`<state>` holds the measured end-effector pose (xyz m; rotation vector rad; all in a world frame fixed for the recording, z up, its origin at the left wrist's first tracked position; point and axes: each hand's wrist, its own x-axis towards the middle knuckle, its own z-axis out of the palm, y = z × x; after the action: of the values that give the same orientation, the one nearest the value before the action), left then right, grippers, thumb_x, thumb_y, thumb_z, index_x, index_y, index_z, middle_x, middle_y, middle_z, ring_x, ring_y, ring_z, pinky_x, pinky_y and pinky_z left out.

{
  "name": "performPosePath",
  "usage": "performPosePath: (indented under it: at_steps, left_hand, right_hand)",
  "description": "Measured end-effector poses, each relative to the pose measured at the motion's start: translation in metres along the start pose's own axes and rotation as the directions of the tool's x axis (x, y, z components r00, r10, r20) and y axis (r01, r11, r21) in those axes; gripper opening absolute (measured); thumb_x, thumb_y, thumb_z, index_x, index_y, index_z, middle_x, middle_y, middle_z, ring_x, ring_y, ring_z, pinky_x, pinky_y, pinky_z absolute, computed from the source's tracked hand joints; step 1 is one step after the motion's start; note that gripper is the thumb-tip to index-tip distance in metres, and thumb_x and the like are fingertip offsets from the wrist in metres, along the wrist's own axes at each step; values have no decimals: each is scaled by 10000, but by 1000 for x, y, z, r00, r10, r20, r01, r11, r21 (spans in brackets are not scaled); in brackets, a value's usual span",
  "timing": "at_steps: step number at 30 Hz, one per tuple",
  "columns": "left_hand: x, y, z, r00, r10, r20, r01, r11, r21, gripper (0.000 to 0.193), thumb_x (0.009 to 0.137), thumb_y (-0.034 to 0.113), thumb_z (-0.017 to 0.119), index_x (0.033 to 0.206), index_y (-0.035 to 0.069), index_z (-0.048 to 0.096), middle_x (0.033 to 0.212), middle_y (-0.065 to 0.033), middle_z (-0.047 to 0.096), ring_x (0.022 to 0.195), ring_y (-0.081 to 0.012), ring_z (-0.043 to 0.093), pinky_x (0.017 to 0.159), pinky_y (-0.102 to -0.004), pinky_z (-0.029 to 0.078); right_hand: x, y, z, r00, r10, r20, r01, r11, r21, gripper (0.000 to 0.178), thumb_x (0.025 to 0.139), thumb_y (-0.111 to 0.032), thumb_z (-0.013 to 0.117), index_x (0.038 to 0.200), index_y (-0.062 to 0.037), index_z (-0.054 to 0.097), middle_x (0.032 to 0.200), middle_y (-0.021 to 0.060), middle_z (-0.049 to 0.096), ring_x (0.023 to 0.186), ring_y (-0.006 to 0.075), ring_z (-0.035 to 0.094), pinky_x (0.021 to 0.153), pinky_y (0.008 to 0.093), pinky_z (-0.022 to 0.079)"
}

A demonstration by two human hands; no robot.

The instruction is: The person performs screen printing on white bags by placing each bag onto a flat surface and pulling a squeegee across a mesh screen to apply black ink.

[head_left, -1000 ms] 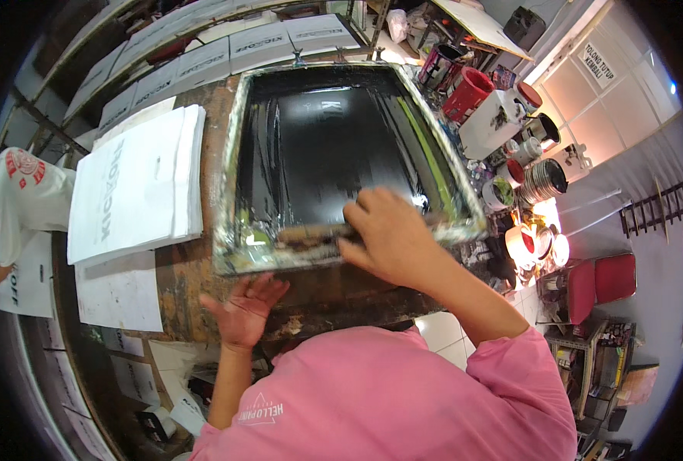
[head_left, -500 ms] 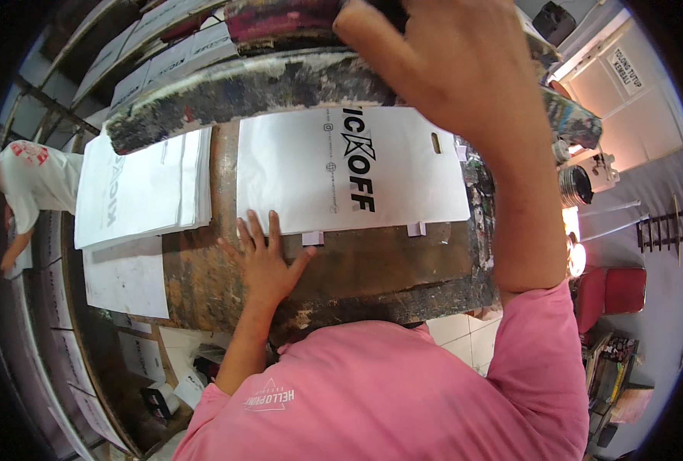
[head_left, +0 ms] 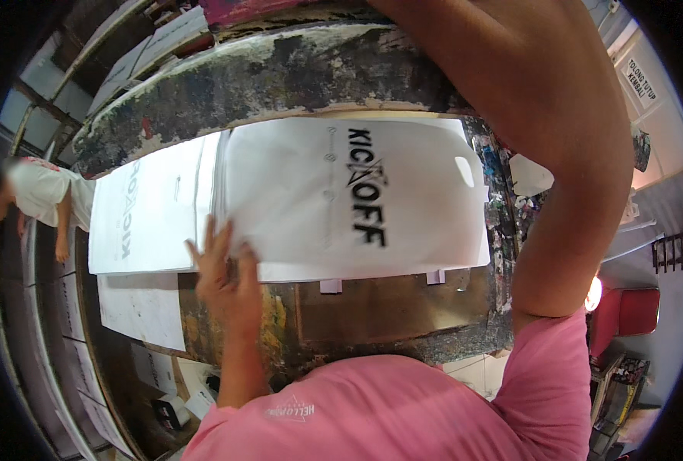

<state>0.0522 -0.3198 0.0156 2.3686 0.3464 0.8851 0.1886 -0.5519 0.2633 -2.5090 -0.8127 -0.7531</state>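
A white flat bag [head_left: 295, 207] with dark printed lettering and an oval handle hole lies across the work board [head_left: 387, 307], its surface slightly rippled. At its lower left corner my left hand [head_left: 230, 269], blurred, has the bag's edge between thumb and fingers. To the left, a stack of white printed bags [head_left: 153, 207] meets the bag's left edge. My right arm stretches up past the top right of the picture, and the hand is out of sight. Beyond the bag stands a paint-stained frame [head_left: 280, 73], raised above the board.
Small pale tabs [head_left: 331, 286] stick out under the bag's near edge. A white sheet [head_left: 142, 307] lies below the stack. Racks [head_left: 72, 307] with printed bags line the left side, where another person [head_left: 53, 196] stands. A red chair [head_left: 626, 319] is at the right.
My left hand has gone from lying spread on the board to the bag's corner. The bag's left edge has come nearer the stack. My right hand has gone up out of view.
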Motion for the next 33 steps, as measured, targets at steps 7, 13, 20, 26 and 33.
performPosePath:
  at_steps: [7, 13, 20, 26, 33]
  left_hand:
    - [37, -123, -115, 960, -250, -127, 229, 960, -162, 450, 915, 39, 663, 1353, -56, 624, 1363, -194, 644, 1255, -219, 595, 1096, -338, 407]
    - [84, -280, -206, 968, -193, -158, 210, 973, 98, 482, 875, 57, 673, 1349, -27, 641, 1289, -228, 678, 1157, -265, 649, 1026, -329, 464]
    - [99, -298, -163, 981, 18, -193, 71, 891, 448, 671, 927, 284, 719, 1500, 27, 479, 1514, -248, 468, 1386, -324, 462, 1148, -419, 354]
    - [-64, 25, 57, 513, 508, 691, -597, 790, -138, 1086, 808, 777, 622, 1592, 86, 327, 1671, -206, 216, 1557, -415, 142, 1235, -638, 50]
    - [-126, 47, 141, 493, 571, 657, -643, 747, -168, 1103, 834, 843, 498, 1577, 45, 331, 1659, -206, 235, 1549, -404, 162, 1221, -668, 83]
  right_hand:
    - [-6, -11, -5, 995, 59, -76, -59, 998, -4, 426, 848, -314, 509, 634, 37, 621, 550, 166, 564, 509, 285, 549, 563, 423, 474]
    - [1, -31, -13, 978, 173, 117, -163, 983, -85, 403, 883, -322, 486, 647, -20, 612, 505, 55, 535, 454, 174, 469, 498, 351, 420]
    - [-13, 16, 19, 995, -100, 14, 101, 989, -110, 431, 921, -419, 447, 678, -90, 584, 561, -1, 498, 525, 136, 424, 548, 321, 406]
    - [-21, 1, -4, 999, 36, -11, -37, 986, -161, 440, 945, -432, 432, 751, -75, 601, 619, 37, 566, 615, 155, 526, 636, 380, 481]
    - [-29, -8, -6, 987, -66, 147, 77, 995, -65, 429, 971, -428, 402, 863, -62, 599, 667, 50, 595, 619, 165, 532, 635, 372, 503]
